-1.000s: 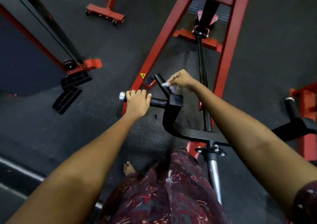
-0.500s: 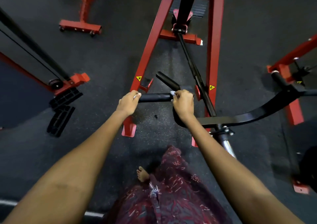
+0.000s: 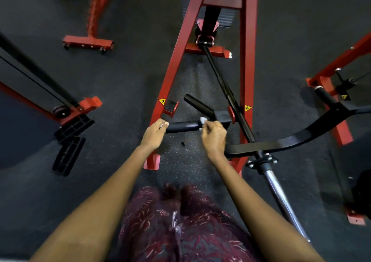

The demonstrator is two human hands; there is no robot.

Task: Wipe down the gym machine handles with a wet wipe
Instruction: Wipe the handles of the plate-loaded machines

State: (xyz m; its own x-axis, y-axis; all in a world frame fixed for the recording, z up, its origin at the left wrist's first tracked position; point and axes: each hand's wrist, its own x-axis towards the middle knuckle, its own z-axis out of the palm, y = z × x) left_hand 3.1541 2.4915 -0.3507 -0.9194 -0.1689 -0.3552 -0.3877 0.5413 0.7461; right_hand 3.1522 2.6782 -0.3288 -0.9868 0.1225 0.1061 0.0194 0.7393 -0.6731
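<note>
1. The right hand has its grip curled over the inner end of the horizontal handle, pinching a white wet wipe against the black sleeve; only small parts of the wipe show above and below the fingers.
2. The left hand has its grip wrapped round the outer end of the same handle, fingers closed over the end cap.
3. The bare, glossy middle of the handle shows between the two hands.
4. A second, angled handle points up and to the left from the square black block that joins both handles, just beyond the right hand.
5. A curved black crossbar runs from that block to the right, where a far handle rises at its other end.
6. The crossbar is clamped to a long lever bar, black on the far side and chrome near the person.
7. The lever bar pivots at the foot of the red A-shaped frame, which carries yellow warning stickers.
8. The machine stands on a dark speckled rubber floor; other red machine bases stand to the left and right.
9. The person's patterned maroon garment fills the lower centre.
</note>
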